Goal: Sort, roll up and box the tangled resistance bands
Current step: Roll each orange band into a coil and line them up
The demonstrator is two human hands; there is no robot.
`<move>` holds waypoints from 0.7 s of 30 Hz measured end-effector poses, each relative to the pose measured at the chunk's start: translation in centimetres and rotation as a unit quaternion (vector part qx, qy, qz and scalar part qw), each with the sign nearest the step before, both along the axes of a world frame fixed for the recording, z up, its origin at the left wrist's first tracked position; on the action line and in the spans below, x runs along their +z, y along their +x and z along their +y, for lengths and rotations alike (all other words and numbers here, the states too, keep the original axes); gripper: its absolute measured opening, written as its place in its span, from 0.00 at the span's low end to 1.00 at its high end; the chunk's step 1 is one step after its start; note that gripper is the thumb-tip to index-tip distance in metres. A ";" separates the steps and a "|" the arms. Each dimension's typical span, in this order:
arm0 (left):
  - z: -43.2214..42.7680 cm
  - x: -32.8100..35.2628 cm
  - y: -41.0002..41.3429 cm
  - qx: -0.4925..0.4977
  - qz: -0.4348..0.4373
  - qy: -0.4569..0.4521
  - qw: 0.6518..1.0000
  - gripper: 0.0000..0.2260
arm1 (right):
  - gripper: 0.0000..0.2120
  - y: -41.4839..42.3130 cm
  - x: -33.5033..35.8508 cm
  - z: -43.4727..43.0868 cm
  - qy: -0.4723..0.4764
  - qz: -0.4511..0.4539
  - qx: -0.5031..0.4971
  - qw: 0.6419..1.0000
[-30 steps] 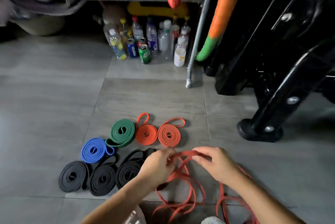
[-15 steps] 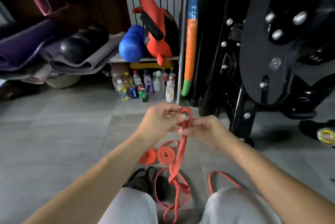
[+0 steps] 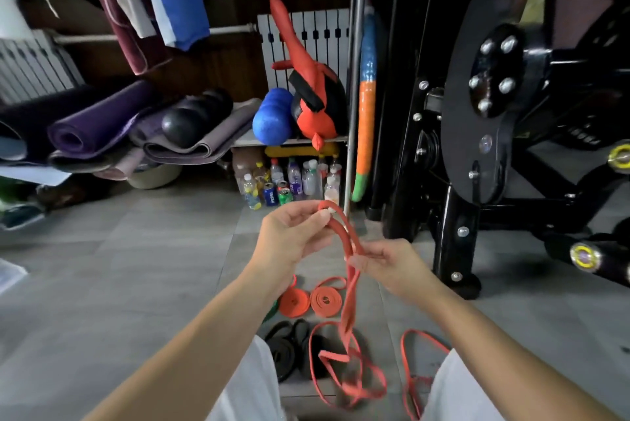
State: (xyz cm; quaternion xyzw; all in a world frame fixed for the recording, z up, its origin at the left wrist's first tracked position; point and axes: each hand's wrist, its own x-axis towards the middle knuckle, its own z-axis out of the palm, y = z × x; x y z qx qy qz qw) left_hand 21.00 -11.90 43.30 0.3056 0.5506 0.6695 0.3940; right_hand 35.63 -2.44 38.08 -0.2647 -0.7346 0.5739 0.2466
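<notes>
Your left hand (image 3: 293,238) pinches the top loop of a loose red band (image 3: 347,301) between thumb and fingers. Your right hand (image 3: 392,262), just below and beside the left, grips the same band lower down. The rest of the band hangs from both hands and lies in loops on the floor (image 3: 136,267) between your knees. Rolled orange bands (image 3: 326,299) and rolled black bands (image 3: 284,352) lie under your hands.

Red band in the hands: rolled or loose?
Loose. The red band hangs uncoiled from the left hand and right hand, its loops trailing on the floor.
</notes>
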 end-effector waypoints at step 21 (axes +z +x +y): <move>-2.3 -1.4 1.0 0.014 -0.019 -0.059 0.998 0.08 | 0.07 1.5 1.4 -2.5 0.041 -0.007 -0.072 0.997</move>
